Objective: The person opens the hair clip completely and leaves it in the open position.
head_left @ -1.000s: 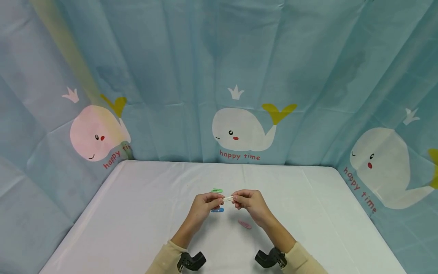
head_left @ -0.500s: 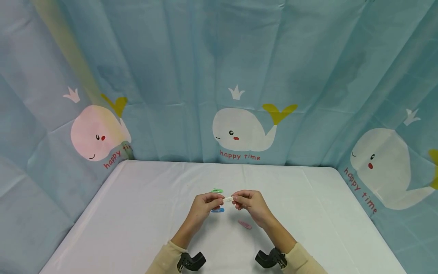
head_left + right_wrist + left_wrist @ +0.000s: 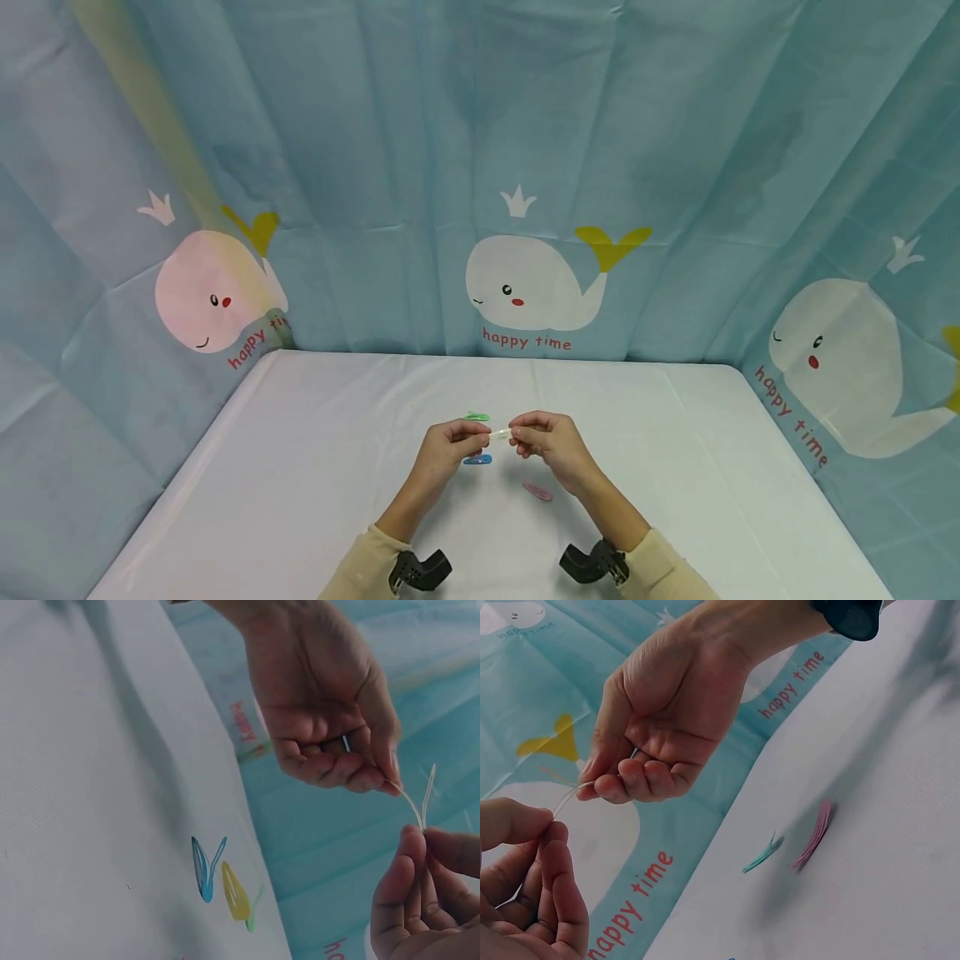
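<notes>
Both hands hold a whitish snap hair clip point(image 3: 501, 434) between them above the table. My left hand point(image 3: 444, 452) pinches one end with thumb and fingertips, and my right hand point(image 3: 551, 446) pinches the other. In the right wrist view the hair clip's thin arms spread in a V; one arm leads to the left fingers, while the other points up free. Below the hands lie a blue hair clip point(image 3: 202, 874), its arms apart, a yellow hair clip point(image 3: 235, 892), a green hair clip point(image 3: 476, 417) and a pink hair clip point(image 3: 537, 492).
A white cloth covers the table point(image 3: 300, 467). Behind it and at both sides hangs a blue curtain point(image 3: 375, 275) with whale prints. Each wrist carries a black camera mount point(image 3: 422, 572).
My right hand has risen very slightly, with its end of the whitish hair clip. My left hand and the hair clips on the table stay where they were.
</notes>
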